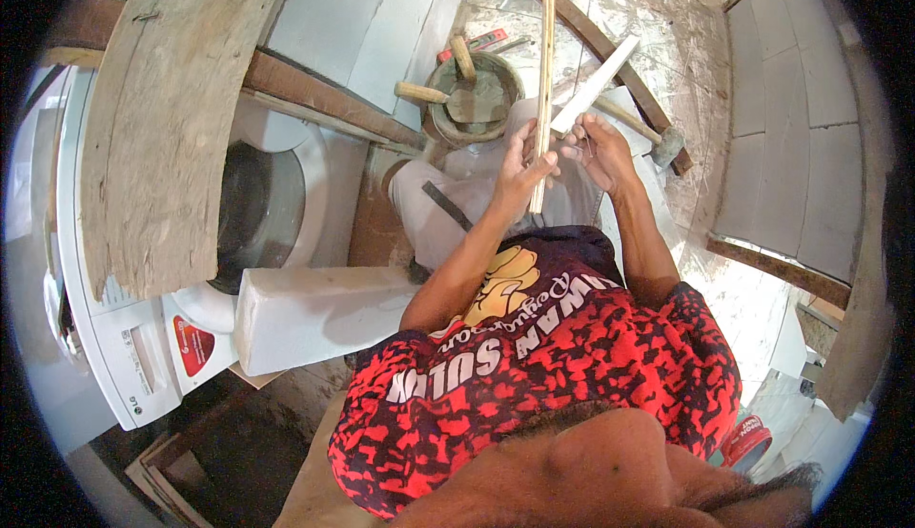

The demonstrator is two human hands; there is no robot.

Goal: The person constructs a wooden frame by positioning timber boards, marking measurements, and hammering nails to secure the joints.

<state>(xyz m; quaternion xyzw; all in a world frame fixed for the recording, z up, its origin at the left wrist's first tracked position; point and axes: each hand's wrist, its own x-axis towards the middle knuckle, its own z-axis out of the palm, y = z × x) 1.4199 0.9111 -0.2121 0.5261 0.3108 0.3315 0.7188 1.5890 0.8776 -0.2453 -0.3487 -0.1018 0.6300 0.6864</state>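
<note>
My left hand [522, 168] is closed around the lower part of a long, thin wooden strip [546, 61], which stands out away from me. My right hand [603, 154] is close beside it, its fingers pinched together. Something thin may be between those fingers, but it is too small to name. Just beyond the right fingertips lies a white tapered piece [599, 83], slanting away to the right. A hammer [667, 145] with a wooden handle rests to the right of that hand.
A mortar bucket [510, 71] with wooden-handled tools stands ahead, beside a red spirit level [488, 40]. A white block [315, 314] lies at my left, near a washing machine [119, 356] and a weathered board [167, 147]. Block walls [777, 137] rise at both sides. A wooden beam [581, 28] crosses the floor.
</note>
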